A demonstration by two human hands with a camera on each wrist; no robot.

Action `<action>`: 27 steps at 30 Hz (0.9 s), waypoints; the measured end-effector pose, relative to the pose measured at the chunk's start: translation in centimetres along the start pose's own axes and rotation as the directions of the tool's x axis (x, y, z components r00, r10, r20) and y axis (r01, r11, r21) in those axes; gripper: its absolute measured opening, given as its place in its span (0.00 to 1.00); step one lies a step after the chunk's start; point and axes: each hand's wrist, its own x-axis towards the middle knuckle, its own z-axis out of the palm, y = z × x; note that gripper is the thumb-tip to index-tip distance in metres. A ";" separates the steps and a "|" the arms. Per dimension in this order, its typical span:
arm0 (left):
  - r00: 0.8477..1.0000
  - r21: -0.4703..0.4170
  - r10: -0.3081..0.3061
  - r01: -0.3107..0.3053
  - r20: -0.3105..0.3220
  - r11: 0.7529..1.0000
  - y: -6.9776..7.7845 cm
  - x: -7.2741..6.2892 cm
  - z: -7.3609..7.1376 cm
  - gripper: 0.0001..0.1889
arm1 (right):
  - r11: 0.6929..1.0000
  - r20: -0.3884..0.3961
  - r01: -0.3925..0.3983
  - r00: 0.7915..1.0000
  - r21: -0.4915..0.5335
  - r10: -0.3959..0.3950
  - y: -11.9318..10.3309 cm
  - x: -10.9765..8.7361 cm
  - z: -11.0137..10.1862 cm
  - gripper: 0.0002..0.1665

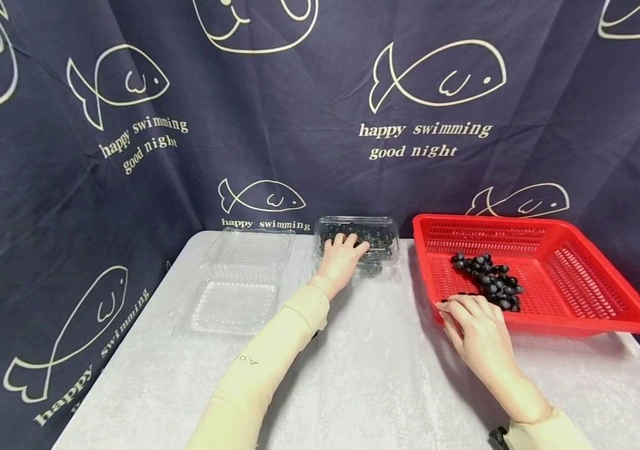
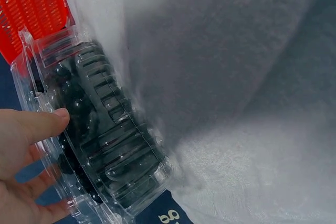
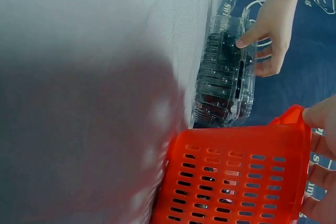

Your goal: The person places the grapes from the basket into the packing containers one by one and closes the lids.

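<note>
My left hand [image 1: 341,265] rests on a clear plastic clamshell box [image 2: 121,145] with dark grapes [image 2: 71,98] inside. Its thumb touches the box's near edge in the left wrist view, and the other fingers spread over the top. At the front left corner of a red basket [image 1: 601,322], my right hand [image 1: 480,331] lies over the rim, fingers reaching just inside. The thumb is right at the rim corner in the right wrist view. Bunches of black grapes [image 1: 494,284] lie in the basket, some close to the right fingertips.
Left of the box stands another clear clamshell [image 1: 235,306], its lid [image 1: 252,247] folded back toward the curtain. A pale cloth covers the table [image 1: 376,375]. Dark blue curtain [image 1: 320,125] with fish drawings hangs right behind and on both sides.
</note>
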 end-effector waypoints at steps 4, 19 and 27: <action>1.000 -0.024 0.002 -0.002 0.030 1.000 0.1 -0.1 -0.3 0.25 | 1.000 0.033 0.008 0.999 -0.014 -0.007 0.1 0.2 -0.3 0.10; 0.988 -0.021 0.015 -0.012 0.152 1.000 0.4 -0.9 -1.9 0.24 | 0.993 0.152 0.121 0.981 -0.006 -0.119 0.7 1.6 -1.5 0.14; 0.988 -0.023 0.022 -0.018 0.156 1.000 -0.1 -1.5 -3.2 0.27 | 0.982 0.245 0.184 0.952 0.031 -0.186 1.4 2.7 -2.0 0.10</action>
